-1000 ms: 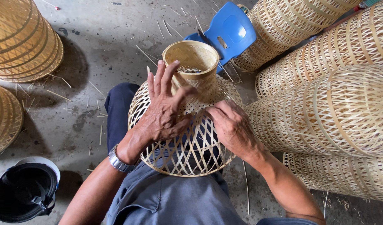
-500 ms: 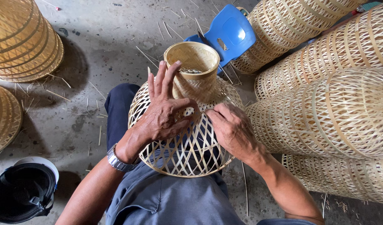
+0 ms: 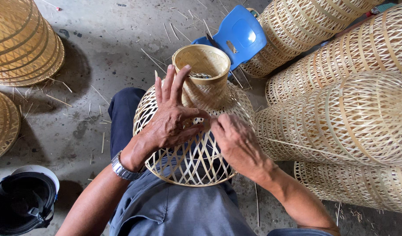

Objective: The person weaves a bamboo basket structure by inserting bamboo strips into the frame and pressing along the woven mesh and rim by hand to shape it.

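A woven bamboo basket [image 3: 196, 153] with a narrow round neck [image 3: 201, 59] rests on my lap, neck pointing away from me. My left hand [image 3: 172, 118] lies flat on its shoulder, fingers spread up toward the neck, thumb pressing the weave. My right hand [image 3: 236, 140] is beside it, fingertips pinching at the bamboo strips where the two hands meet. A metal watch [image 3: 122, 168] sits on my left wrist.
Several finished open-weave baskets [image 3: 341, 113] are piled at the right. Stacked bamboo hats or lids [image 3: 21, 43] stand at the upper left. A blue plastic stool [image 3: 238, 35] stands behind the basket. A black helmet [image 3: 21, 201] lies at the lower left. Bamboo slivers litter the concrete floor [image 3: 104, 57].
My two hands have drawn closer together on the basket's shoulder; the right fingertips now meet the left thumb. The basket has hardly moved.
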